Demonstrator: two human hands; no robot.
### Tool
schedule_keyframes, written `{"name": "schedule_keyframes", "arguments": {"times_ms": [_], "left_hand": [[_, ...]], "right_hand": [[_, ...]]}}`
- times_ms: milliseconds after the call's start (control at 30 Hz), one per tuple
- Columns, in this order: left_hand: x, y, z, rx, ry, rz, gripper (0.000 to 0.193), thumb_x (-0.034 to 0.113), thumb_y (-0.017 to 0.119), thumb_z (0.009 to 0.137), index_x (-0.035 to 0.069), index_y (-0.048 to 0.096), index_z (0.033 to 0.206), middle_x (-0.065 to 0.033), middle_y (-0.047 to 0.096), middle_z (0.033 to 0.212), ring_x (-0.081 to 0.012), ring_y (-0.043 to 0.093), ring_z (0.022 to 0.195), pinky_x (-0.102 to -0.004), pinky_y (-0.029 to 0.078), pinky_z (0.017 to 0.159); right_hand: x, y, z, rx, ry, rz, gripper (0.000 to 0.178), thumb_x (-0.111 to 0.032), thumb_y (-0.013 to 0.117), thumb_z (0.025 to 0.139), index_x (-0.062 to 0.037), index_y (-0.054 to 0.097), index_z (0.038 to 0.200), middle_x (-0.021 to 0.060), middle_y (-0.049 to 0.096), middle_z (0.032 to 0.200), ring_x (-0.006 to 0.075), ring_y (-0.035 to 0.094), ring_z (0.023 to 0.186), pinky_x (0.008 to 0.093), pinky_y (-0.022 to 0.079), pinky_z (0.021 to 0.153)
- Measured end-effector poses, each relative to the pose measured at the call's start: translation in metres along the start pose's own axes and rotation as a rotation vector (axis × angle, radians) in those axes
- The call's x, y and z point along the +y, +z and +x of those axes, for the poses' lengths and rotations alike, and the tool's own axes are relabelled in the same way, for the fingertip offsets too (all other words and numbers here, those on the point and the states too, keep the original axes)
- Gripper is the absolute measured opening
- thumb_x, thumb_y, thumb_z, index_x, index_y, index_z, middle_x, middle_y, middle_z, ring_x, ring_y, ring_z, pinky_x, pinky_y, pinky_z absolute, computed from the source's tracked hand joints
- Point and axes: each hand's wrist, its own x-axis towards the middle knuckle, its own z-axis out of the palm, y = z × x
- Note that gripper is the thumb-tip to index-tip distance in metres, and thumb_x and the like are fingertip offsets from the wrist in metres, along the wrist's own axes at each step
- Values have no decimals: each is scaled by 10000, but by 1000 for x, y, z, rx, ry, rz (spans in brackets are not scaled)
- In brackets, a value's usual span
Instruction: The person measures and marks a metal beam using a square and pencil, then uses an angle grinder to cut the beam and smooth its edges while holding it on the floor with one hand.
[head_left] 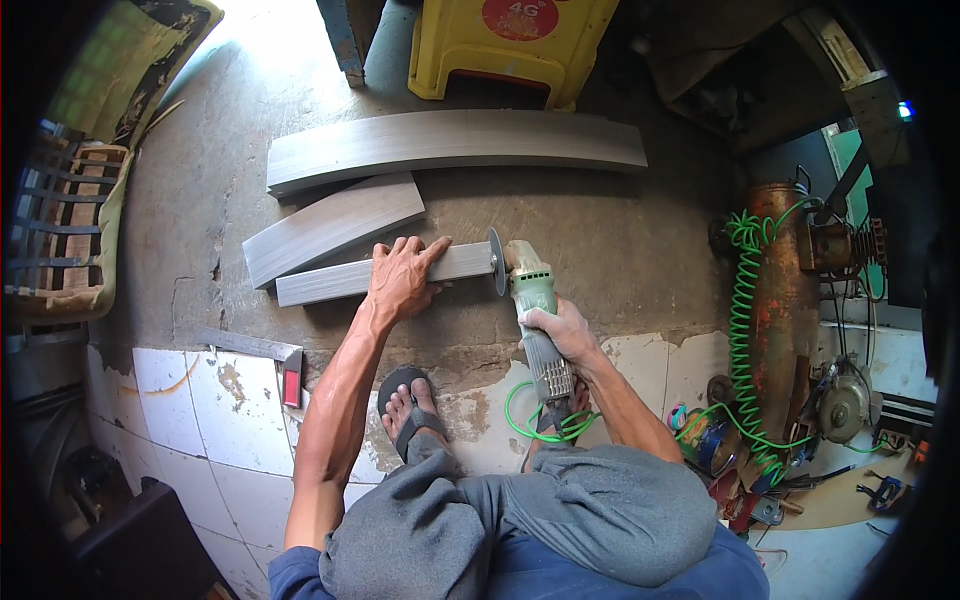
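My left hand (402,278) is wrapped over a short grey rectangular bar (325,283), thumb on top, pressing it near the floor. In my right hand (567,333) is a pale green angle grinder (541,345), gripped round its body. The grinder's thin disc (497,262) stands upright at the bar's right end, touching or very close to it; I cannot tell which. Just beyond lies a second grey bar (335,228), slanted. Farther off, a longer grey bar (455,142) stretches across the floor.
A red-ended metal square (255,345) lies on the white tiles left of my feet. A yellow plastic stool (510,55) stands beyond the long bar. To the right are a rusty tank (778,290), a coiled green hose (742,320) and scattered tools. A worn chair (85,215) stands left.
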Motion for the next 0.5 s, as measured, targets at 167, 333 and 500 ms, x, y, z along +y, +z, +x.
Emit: {"name": "schedule_keyframes", "arguments": {"times_ms": [167,333,500], "left_hand": [[2,2,0,15,12,-11,778,285,841,815,281,501,1515,-101,650,1202,-283,590,1182,-494,394,962],[-12,0,13,-105,7,-58,886,367,843,820,286,421,1594,-135,650,1234,-318,610,1193,-520,427,975],[-24,0,41,-388,18,-132,810,433,794,867,257,460,1584,-204,605,1371,-382,562,1293,-532,434,1085]], "right_hand": [[17,1,-12,52,-24,-42,386,-251,747,833,-13,613,1104,60,642,867,145,656,683,322,542,621],[45,-3,-35,8,-64,-25,372,-280,746,830,-29,629,1079,45,642,859,131,623,758,309,509,691],[47,-15,-41,88,-8,-37,352,-256,740,833,-28,630,1078,43,639,869,134,632,751,309,521,685]]}}
